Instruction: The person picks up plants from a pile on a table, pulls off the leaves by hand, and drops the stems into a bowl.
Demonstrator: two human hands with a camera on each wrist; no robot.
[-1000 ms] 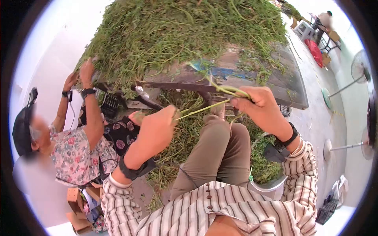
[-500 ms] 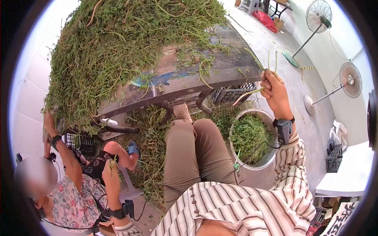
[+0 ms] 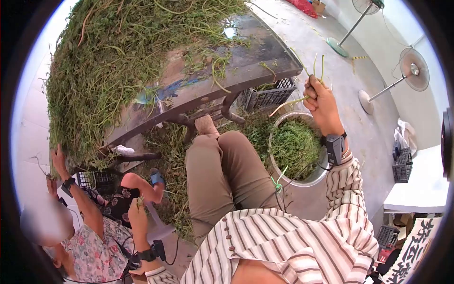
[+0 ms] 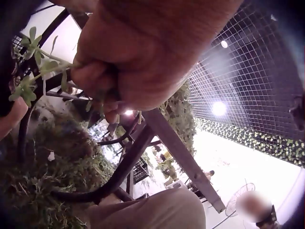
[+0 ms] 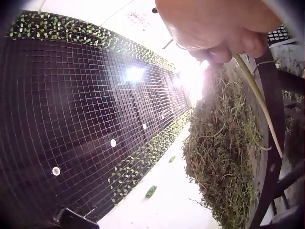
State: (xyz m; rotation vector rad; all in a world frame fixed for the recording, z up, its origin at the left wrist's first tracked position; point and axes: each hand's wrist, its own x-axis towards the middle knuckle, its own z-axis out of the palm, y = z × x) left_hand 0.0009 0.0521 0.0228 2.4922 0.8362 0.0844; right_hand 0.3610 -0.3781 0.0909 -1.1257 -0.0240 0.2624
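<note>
My right hand (image 3: 323, 105) is raised past the table's near right corner and pinches several thin green stems (image 3: 316, 68). One longer stem (image 5: 257, 90) with a pinkish end hangs out of its curled fingers in the right wrist view. Low on the left, beside my thigh, my left hand (image 3: 138, 218) grips a small leafy sprig (image 3: 139, 202). In the left wrist view the rounded leaves of that sprig (image 4: 31, 88) stick out past the curled fingers. A large heap of leafy stems (image 3: 118, 71) covers most of the dark table (image 3: 246, 71).
Right of my knees stands a round metal tub (image 3: 318, 179) holding greens. Loose stems (image 3: 172, 187) cover the floor by my legs. Under the table is a black crate (image 3: 267, 98). A seated person (image 3: 90, 251) reaches to the heap at left. Fans (image 3: 414, 70) stand at the right.
My hands, close together over my knees with stems stretched between them, have moved apart: the right one outward to the right with stems, the left down and left with a sprig. The view has swung rightward.
</note>
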